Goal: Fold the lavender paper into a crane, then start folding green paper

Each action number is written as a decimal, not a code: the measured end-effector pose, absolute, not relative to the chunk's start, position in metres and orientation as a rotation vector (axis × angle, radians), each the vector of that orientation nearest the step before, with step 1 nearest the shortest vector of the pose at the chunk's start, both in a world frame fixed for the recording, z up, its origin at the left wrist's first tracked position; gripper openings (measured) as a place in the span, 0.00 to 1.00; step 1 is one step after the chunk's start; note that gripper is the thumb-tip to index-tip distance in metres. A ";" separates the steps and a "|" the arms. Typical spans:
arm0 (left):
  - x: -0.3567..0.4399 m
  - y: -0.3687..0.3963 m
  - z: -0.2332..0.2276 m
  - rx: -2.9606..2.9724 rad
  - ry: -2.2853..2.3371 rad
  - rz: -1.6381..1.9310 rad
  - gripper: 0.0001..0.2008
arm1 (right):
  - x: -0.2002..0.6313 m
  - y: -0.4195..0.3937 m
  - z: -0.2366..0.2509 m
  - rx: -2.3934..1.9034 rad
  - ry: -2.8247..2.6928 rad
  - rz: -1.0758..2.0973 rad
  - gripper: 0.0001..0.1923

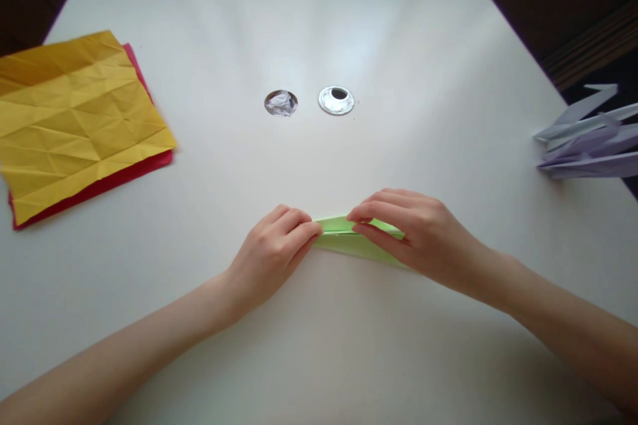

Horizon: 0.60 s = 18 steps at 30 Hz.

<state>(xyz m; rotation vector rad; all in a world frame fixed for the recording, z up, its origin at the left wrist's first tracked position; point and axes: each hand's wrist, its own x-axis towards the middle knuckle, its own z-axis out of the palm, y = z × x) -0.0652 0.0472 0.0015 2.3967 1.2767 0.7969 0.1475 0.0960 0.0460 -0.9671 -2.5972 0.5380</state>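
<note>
A narrow folded piece of light green paper (343,244) lies on the white table in front of me, a lengthwise crease running along its middle. My left hand (274,246) is closed on its left end, thumb and fingers pinched together there. Over the right part is my right hand (413,226), its thumb and forefinger nearly meeting at the paper's upper folded layer. The paper's right end is partly hidden beneath that hand.
On the left, a creased yellow sheet (84,119) rests over a red sheet (134,174). Two round holes sit mid-table, one with crumpled foil (282,103), one with a metal ring (329,106). White (578,117) and purple folded papers (593,153) stand at the right edge.
</note>
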 end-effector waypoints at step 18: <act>-0.069 0.044 0.000 2.530 1.237 0.782 0.08 | 0.133 0.110 0.040 -1.061 -2.805 0.686 0.06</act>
